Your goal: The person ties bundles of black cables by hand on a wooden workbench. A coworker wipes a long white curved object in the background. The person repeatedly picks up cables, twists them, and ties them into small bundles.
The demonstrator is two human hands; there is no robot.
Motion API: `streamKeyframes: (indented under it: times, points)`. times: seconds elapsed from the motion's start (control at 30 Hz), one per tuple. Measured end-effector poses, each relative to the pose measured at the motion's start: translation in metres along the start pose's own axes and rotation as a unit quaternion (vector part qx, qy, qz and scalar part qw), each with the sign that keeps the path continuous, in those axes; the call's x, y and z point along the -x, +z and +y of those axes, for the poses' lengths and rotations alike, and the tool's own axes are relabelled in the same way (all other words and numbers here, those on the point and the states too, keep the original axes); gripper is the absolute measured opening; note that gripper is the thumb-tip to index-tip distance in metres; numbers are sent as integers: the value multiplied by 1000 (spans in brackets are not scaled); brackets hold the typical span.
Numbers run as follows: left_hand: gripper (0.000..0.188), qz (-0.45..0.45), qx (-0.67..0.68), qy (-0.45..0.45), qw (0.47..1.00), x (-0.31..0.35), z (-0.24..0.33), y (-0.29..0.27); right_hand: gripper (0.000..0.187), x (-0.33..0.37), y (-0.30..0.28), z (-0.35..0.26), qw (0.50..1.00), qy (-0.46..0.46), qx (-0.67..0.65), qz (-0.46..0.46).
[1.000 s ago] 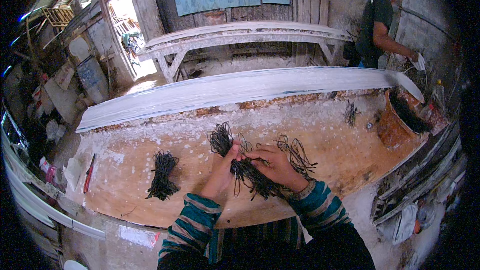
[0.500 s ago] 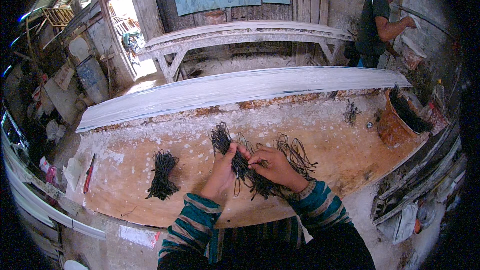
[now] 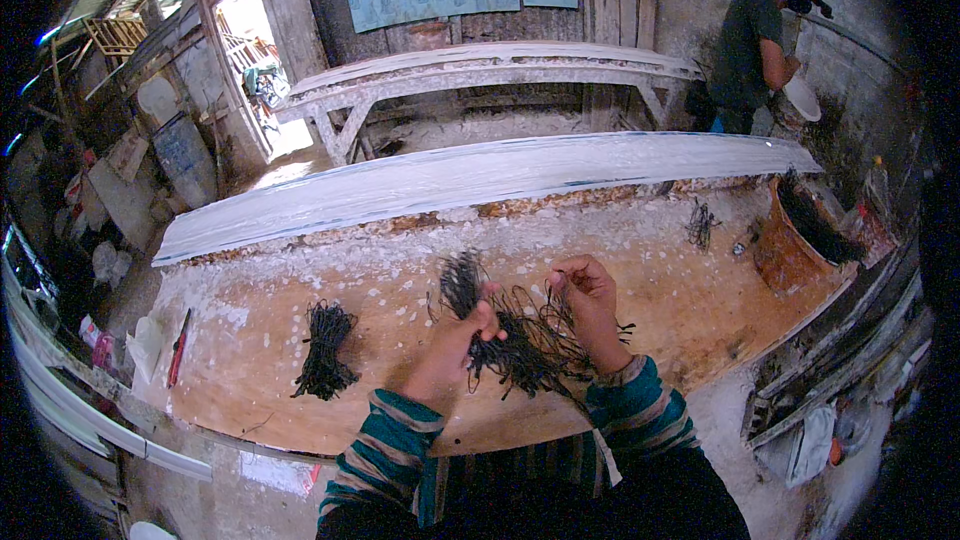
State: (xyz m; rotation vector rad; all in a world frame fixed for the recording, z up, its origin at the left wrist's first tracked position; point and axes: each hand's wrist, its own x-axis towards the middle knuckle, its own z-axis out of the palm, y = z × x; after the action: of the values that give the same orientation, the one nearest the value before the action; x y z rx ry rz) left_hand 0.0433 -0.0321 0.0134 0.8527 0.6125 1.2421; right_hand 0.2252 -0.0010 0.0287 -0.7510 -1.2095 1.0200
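Note:
My left hand is closed round a bundle of thin black cords, whose looped tops stick up above the fist. To its right, my right hand is raised with thumb and fingers pinched on a thin black cord. Beneath and between both hands lies a loose pile of black cords, some in long loops, on the wooden tabletop. Left of my hands rests a separate gathered bundle of black cords, touched by neither hand.
An orange-brown bucket full of black strands stands at the right end. Near it lies a small cord bunch. A red-handled tool is at the left. Behind runs a long white-coated board; a co-worker stands at the far right.
My right hand has moved away from the bundle, up and to the right, with a cord in its fingers. My left hand has shifted slightly right. The co-worker has lowered their arms.

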Motion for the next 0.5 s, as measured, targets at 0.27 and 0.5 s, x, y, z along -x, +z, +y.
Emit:
streamKeyframes:
  times: [0.27,0.5]
  points:
    - [31,-52,-229,-74,969,0,-12,23,9,11,14,0,999,-10,-14,-46]
    - [17,-18,-129,-112,985,7,-14,25,9,18,18,-8,997,52,4,-61]
